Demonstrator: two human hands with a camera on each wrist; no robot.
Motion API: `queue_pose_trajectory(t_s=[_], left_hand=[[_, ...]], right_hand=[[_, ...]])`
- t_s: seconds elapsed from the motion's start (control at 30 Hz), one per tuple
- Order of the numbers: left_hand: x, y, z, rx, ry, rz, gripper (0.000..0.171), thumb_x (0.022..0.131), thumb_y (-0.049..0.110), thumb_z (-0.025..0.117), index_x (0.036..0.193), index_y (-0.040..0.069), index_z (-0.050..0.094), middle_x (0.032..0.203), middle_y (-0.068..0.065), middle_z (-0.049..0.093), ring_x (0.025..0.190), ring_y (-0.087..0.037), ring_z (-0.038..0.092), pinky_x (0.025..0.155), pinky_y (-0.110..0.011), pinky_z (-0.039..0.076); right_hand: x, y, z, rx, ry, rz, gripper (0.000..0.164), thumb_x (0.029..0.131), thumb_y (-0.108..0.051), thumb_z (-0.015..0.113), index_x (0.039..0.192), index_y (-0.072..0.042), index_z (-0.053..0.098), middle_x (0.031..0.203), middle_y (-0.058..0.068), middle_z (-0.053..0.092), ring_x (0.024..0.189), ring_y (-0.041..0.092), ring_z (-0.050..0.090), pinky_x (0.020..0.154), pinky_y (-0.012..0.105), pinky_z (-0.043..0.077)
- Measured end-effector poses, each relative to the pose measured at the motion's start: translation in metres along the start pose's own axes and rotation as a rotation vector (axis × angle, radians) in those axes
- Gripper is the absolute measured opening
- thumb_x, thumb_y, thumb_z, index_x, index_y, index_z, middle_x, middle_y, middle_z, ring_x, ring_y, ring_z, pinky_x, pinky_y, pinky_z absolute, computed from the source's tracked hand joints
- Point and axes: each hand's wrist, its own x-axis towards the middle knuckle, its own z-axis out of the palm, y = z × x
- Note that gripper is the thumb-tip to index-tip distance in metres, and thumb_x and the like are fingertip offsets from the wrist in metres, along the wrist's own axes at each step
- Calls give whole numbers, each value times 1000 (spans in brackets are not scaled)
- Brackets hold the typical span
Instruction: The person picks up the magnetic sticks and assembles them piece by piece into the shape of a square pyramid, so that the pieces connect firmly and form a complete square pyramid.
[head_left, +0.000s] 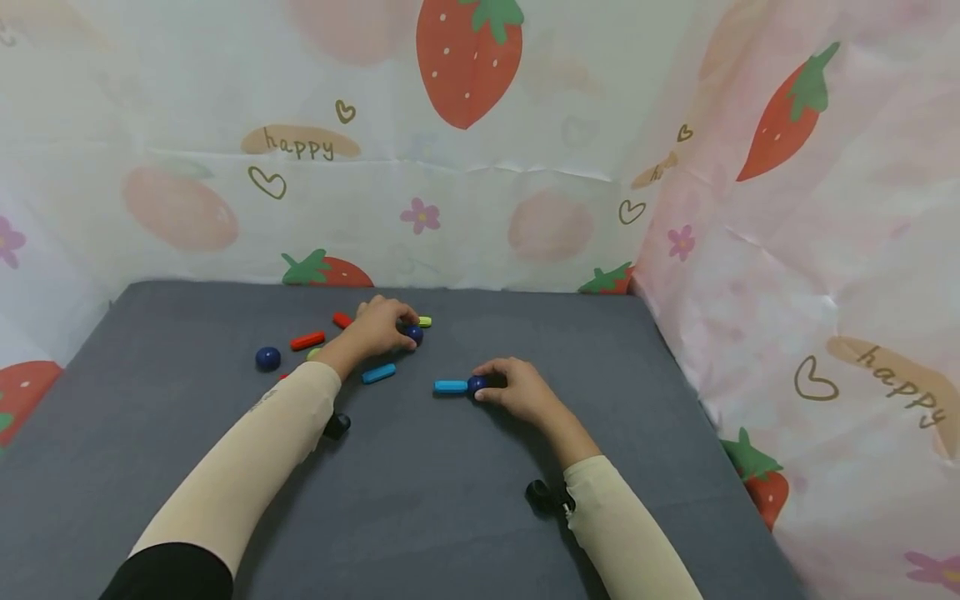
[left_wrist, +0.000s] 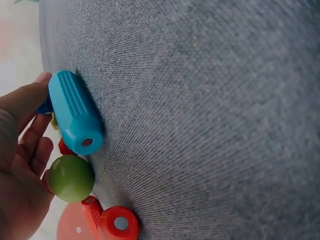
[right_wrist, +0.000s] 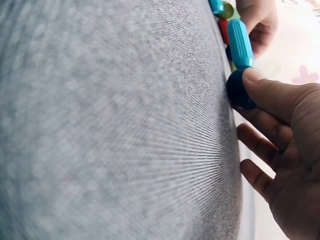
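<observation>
Left hand (head_left: 381, 325) and right hand (head_left: 519, 388) each pinch a dark-blue plastic-looking ball (head_left: 476, 384) — probably light, rigid, slippery — best gripped across its middle.

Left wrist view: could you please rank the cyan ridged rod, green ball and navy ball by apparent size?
1. Cyan ridged rod
2. Green ball
3. Navy ball, mostly hidden; only its visible part ranked.

Before me a grey cloth-topped table (head_left: 420, 500) fills most of the frame's lower half; on it, left of centre, I see a dark blue ball (head_left: 267, 358); just right of that lies a red stick (head_left: 307, 340); a second red stick (head_left: 342, 320) sits higher; a light blue stick (head_left: 378, 373) lies nearer centre.
</observation>
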Motion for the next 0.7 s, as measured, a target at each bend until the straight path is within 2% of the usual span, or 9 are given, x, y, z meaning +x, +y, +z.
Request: queue_pose_trajectory(t_s=[0.43,0.6,0.7], left_hand=[[2,0,1,38,-4,5,43,91,31,81,129,16,70,127,-7,68,116,-28,47,98,-49,33],[-2,4,-2,-14,20,18,42,91,32,80,129,14,70,125,-7,69,115,-29,47,98,-49,33],[-10,9,-5,-67,44,27,41,91,31,80,127,13,70,123,-8,69,115,-29,47,100,-51,32]], right_hand=[[-1,-3,0,7,2,0,34,92,-26,79,125,-20,73,129,3,68,130,26,57,111,47,43],[-1,-3,0,2,4,-1,34,92,-26,78,125,-20,73,129,3,68,130,26,57,110,48,44],[-1,-3,1,-4,-3,-1,34,93,-26,78,125,-20,73,129,2,68,129,26,57,110,47,44]])
